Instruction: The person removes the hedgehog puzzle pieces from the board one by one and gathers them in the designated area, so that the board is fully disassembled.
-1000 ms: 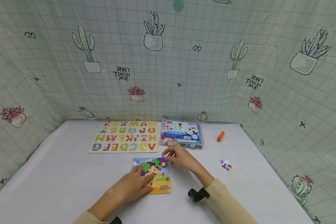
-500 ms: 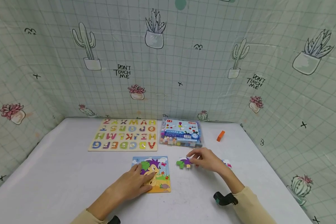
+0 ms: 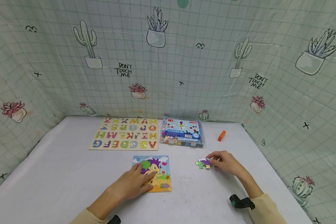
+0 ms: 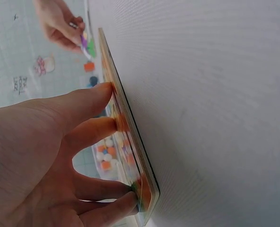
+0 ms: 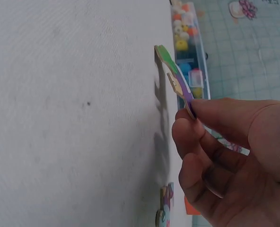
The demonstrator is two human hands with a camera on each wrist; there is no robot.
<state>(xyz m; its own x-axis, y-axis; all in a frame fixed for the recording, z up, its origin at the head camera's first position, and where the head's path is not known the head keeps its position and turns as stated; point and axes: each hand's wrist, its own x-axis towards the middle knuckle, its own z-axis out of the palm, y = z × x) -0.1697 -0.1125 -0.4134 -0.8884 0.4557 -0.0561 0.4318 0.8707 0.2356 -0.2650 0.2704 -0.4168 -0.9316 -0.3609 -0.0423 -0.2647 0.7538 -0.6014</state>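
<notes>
My left hand (image 3: 130, 185) rests on a hedgehog jigsaw board (image 3: 166, 184), its extended fingers spread over the picture. In the left wrist view, the fingertips (image 4: 104, 92) press on the face of the thin wooden board (image 4: 139, 156). To the right of the board, my right hand (image 3: 226, 163) pinches a purple and green puzzle piece (image 3: 203, 163) between thumb and fingers. Seen from the right wrist, this puzzle piece (image 5: 179, 78) is tilted close over the table. Another puzzle piece (image 5: 164, 208) lies below that hand; in the head view the hand hides it.
Behind the jigsaw is a wooden alphabet board (image 3: 126, 133) with colourful letters. Beside it sits a clear plastic box (image 3: 182, 132) of colourful balls with a blue label. A small orange block (image 3: 221, 136) lies at the back right. A patterned curtain (image 3: 168, 68) encloses the table.
My right hand has carried the purple and green puzzle piece rightward, away from the jigsaw board. The left hand has stayed on the board. The other puzzle piece is now covered in the head view.
</notes>
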